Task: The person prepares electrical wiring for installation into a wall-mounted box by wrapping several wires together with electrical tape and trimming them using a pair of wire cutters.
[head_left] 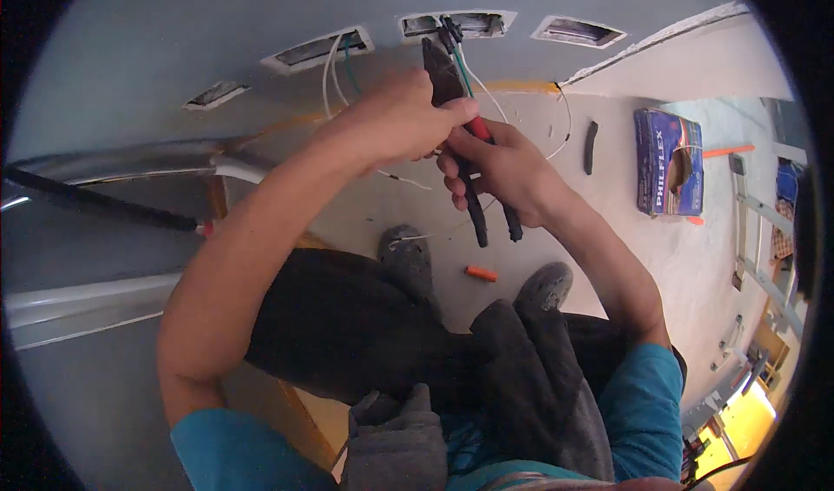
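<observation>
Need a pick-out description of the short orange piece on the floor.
Start with the pale floor, then find the two grey shoes. The short orange piece lies between them. It's stubby and bright, unlike the longer orange strip beside the blue box.

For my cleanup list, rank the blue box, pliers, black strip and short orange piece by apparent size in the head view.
1. Blue box and pliers, unranked: pliers look longer, box broader; pliers are nearer the camera and partly covered.
2. Black strip.
3. Short orange piece, clearly shorter.
</observation>
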{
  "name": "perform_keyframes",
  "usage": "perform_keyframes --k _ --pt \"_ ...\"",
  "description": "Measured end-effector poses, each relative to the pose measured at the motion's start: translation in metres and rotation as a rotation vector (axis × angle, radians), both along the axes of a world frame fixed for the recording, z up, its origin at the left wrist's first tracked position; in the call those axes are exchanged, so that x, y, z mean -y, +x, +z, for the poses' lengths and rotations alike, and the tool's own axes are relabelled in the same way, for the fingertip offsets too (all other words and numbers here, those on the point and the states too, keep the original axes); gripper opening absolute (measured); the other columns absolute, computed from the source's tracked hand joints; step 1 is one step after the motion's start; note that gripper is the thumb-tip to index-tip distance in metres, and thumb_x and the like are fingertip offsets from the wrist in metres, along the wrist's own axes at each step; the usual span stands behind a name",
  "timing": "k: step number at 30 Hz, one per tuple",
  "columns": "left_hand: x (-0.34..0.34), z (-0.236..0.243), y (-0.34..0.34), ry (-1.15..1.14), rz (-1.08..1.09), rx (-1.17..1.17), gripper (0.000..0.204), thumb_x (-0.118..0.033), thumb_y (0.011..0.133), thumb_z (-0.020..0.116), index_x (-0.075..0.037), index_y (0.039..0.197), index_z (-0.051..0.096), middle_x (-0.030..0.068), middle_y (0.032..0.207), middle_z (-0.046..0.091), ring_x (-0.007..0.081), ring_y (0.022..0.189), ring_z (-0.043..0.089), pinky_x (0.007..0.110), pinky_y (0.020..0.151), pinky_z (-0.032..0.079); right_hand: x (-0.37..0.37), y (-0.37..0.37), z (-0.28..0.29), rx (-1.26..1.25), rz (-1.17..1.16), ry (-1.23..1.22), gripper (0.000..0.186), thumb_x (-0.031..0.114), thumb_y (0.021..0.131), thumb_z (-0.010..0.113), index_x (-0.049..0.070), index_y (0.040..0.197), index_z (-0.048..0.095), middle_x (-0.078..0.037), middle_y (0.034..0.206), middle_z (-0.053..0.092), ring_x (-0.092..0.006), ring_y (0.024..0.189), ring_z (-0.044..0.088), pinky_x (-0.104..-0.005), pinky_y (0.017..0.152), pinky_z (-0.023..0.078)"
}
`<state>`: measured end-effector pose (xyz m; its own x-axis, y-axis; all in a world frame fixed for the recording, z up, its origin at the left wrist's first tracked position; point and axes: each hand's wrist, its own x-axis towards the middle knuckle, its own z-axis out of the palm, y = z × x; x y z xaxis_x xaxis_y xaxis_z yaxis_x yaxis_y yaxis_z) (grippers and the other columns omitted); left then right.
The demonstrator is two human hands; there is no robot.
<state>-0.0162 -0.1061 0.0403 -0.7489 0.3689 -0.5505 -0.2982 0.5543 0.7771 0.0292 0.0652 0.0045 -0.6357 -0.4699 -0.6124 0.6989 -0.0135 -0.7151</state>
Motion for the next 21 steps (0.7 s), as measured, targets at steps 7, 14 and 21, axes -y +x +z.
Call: perform_keyframes --k 7,14,21 --pt "0.026 0.014 0.015 -0.084 0.007 0.139 0.044 -0.048 0.099 0.063 -0.004 0.105 0.065 0.0038 0.083 0.066 0.0136 0.07 0.061 0.03 0.065 0.053 0.016 0.01 0.005 -0.091 0.126 -0.051 0.036 0.036 0.108 0.05 0.001 0.104 0.057 -0.004 0.082 0.057 -0.0155 0.069 0.059 -0.0333 0.062 0.054" --pt "0.055 0.003 0.012 -0.096 0.066 0.083 0.043 -0.046 0.1 0.062 -0.004 0.106 0.064 0.0047 0.085 0.068 0.015 0.076 0.066 0.032 0.07 0.054 0.045 -0.002 -0.002 -0.126 0.176 -0.019 0.036 0.035 0.109 0.047 0.0 0.106 0.058 -0.004 0.081 0.057 -0.0155 0.068 0.059 -0.0327 0.061 0.054" --pt "0.054 0.012 0.01 -0.06 0.129 0.026 0.043 -0.045 0.101 0.061 -0.002 0.106 0.063 0.0071 0.091 0.069 0.0157 0.081 0.065 0.034 0.072 0.053 0.058 -0.007 0.001 -0.085 0.081 -0.037 0.038 0.036 0.109 0.048 0.0 0.1 0.059 -0.005 0.079 0.058 -0.0163 0.064 0.059 -0.0331 0.06 0.054"
